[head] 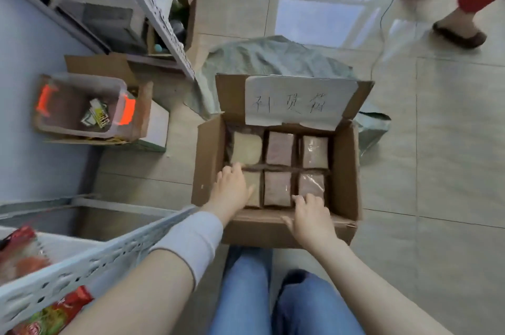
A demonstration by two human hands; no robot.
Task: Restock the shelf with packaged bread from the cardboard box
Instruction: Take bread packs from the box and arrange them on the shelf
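1. Head view: cardboard box (273,231) on the floor (437,143) holds 6 bread packs (280,149).
2. Left hand (232,188) rests spread on the near-left pack (254,178), gripping nothing.
3. Right hand (311,218): relaxed fingers (300,200) touch the near-right pack (311,183), holding nothing.

Brown cardboard box (209,159), orange-handled bin (82,105)

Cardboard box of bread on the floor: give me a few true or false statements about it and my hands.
The cardboard box holds six bread packs in two rows. True.
A pack is held clear above the box. False: the left hand and right hand are low at the near packs, and all six sit inside.
A handwritten paper label is on the far flap. True.
The darkest pack sits at the far left. False: the far-left pack is the palest.
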